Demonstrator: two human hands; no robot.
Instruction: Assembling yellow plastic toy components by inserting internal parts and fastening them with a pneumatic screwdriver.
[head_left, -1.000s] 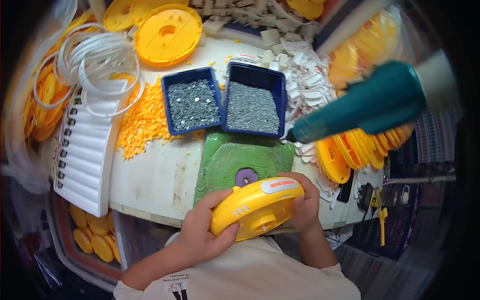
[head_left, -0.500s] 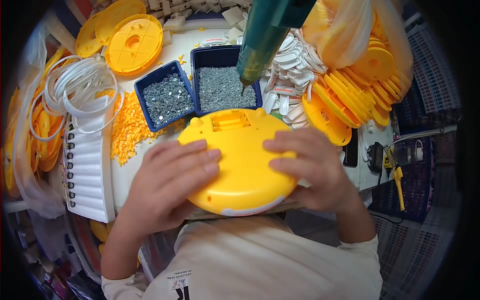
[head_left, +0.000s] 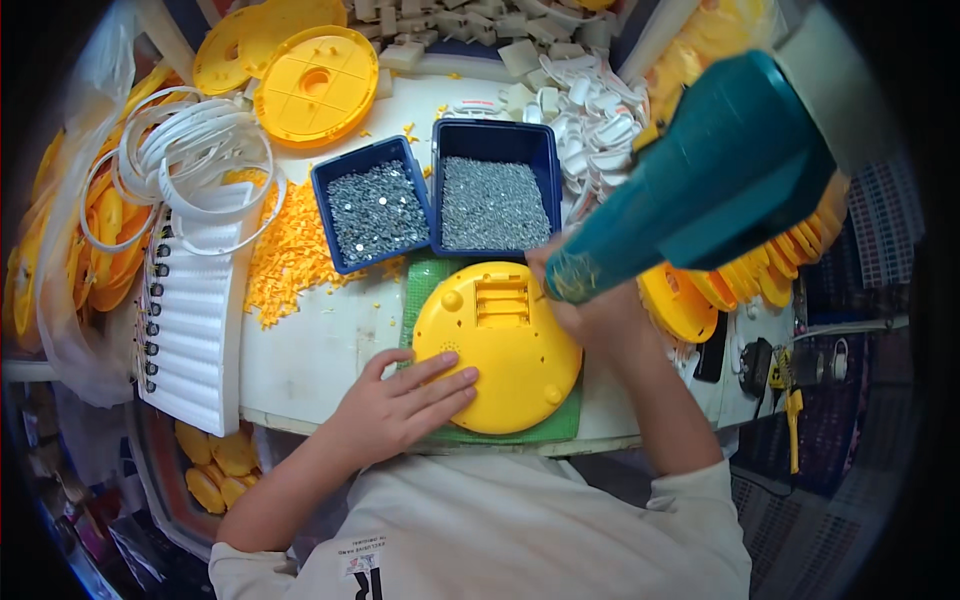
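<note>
A round yellow plastic housing [head_left: 505, 375] lies on a green mat [head_left: 565, 420] at the table's front edge. Its battery compartment [head_left: 502, 302] faces up, toward the far side. Across the housing's near left part rests my left hand [head_left: 405, 402], fingers stretched out and flat. At its upper right, my right hand [head_left: 608, 325] closes round the nose of a teal electric screwdriver [head_left: 690, 185], which slants in from the upper right. That tool hides part of the right fingers. The driver's thin bit [head_left: 541, 297] sits close over the housing's right rim.
Two blue bins [head_left: 440, 140] of small metal screws stand beyond the housing. Left of them are small yellow parts [head_left: 290, 255], a white ribbed tray [head_left: 200, 330] and white rings [head_left: 185, 150]. White plastic parts [head_left: 600, 120] and stacked yellow discs [head_left: 680, 300] lie to the right.
The housing has come down flat on the mat and turned, and both hands no longer hold its sides. My right hand has moved to the screwdriver, which now tilts instead of hanging steeply.
</note>
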